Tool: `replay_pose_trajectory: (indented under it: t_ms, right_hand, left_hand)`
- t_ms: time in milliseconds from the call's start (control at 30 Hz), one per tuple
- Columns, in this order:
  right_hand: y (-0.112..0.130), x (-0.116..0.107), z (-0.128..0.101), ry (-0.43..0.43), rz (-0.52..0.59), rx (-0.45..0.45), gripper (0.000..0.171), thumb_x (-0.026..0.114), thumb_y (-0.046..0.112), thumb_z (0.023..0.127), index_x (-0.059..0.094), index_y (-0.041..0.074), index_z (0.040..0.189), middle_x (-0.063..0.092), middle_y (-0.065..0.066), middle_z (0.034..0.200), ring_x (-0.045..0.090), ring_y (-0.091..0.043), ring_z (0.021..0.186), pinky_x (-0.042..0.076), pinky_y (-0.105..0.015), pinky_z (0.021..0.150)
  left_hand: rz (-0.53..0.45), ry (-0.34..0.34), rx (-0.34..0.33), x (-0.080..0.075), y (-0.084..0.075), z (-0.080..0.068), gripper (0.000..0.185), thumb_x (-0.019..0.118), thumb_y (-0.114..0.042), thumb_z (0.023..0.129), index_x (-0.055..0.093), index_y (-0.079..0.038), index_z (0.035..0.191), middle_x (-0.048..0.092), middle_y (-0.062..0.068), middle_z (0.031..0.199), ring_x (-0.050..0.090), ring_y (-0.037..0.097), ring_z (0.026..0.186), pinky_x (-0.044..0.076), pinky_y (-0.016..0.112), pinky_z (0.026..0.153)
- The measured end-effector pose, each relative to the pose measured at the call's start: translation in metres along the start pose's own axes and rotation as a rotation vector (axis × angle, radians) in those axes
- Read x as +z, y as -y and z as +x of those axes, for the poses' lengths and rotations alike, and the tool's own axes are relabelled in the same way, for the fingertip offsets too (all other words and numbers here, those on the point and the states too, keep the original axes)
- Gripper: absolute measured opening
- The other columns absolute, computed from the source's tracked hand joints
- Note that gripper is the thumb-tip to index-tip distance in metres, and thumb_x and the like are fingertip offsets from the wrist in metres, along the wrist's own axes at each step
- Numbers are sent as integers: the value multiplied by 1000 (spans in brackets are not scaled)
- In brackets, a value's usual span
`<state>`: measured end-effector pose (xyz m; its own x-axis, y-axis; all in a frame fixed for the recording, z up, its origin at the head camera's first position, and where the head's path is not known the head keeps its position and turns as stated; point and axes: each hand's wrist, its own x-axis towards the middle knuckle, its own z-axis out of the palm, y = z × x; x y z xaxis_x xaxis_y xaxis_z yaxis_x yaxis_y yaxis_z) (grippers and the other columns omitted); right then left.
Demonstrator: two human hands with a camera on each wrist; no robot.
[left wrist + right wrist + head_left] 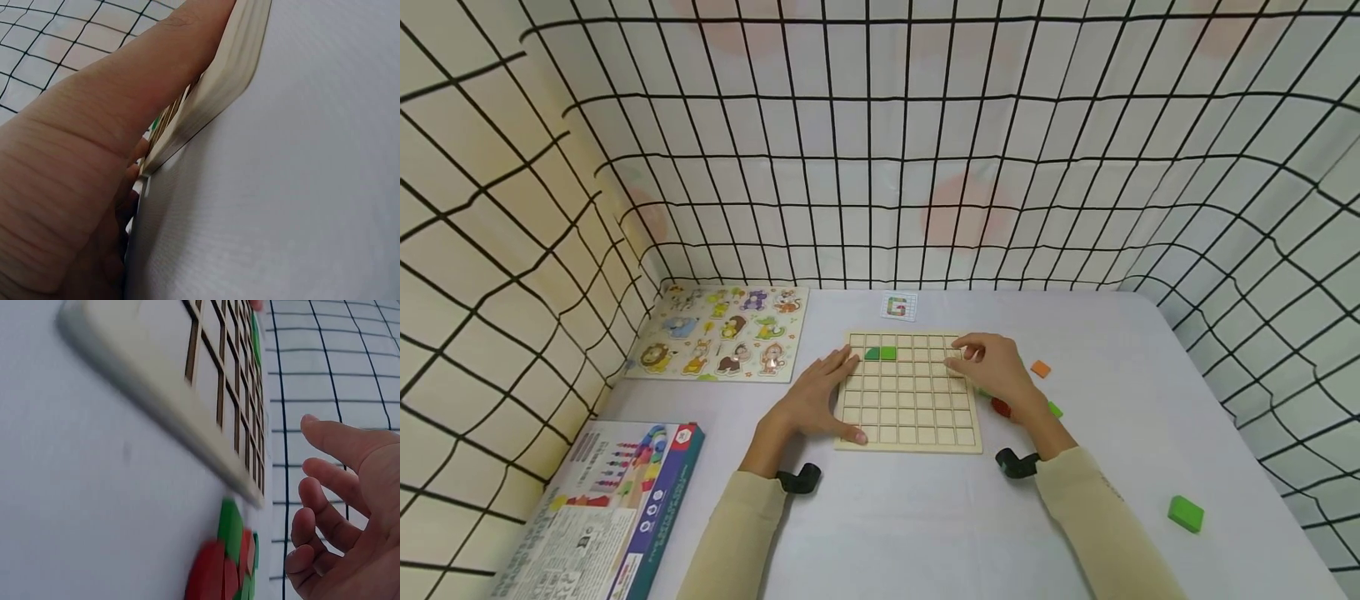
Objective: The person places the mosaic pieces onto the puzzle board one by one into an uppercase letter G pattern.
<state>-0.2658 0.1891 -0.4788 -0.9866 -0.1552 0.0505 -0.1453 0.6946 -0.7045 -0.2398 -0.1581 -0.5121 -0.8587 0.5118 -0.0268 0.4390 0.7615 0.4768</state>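
A wooden grid board lies flat on the white table. Two green pieces sit side by side near its upper left: a square and one with a slanted or rounded corner. My left hand rests along the board's left side, fingers spread, thumb on the near left corner. Over the upper right corner hovers my right hand, its fingers loosely bent and nothing between them in the right wrist view. Below that hand, red and green pieces lie beside the board, partly hidden in the head view.
A small pattern card lies behind the board. Right of it are an orange piece and, nearer me, a green block. An animal puzzle and a printed box occupy the left. Black-grid cloth walls enclose the table.
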Motion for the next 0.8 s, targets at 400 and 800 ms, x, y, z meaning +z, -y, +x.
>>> replay_pose_trajectory:
  t_ms: [400, 800]
  right_hand:
    - [-42, -45, -23, -76, -70, 67, 46, 79, 39, 91, 73, 9, 126, 66, -10, 100, 55, -25, 90, 48, -30, 66]
    - [-82, -64, -39, -123, -152, 162, 52, 77, 43, 92, 70, 8, 130, 67, -10, 101, 55, -27, 96, 47, -29, 72]
  left_hand:
    - [-11, 15, -23, -1, -5, -2, 139, 89, -71, 60, 19, -15, 166, 7, 5, 175, 7, 27, 162, 9, 48, 133]
    - [0, 13, -25, 3, 0, 0, 142, 88, -74, 59, 16, -17, 167, 4, 2, 176, 5, 24, 163, 8, 47, 133]
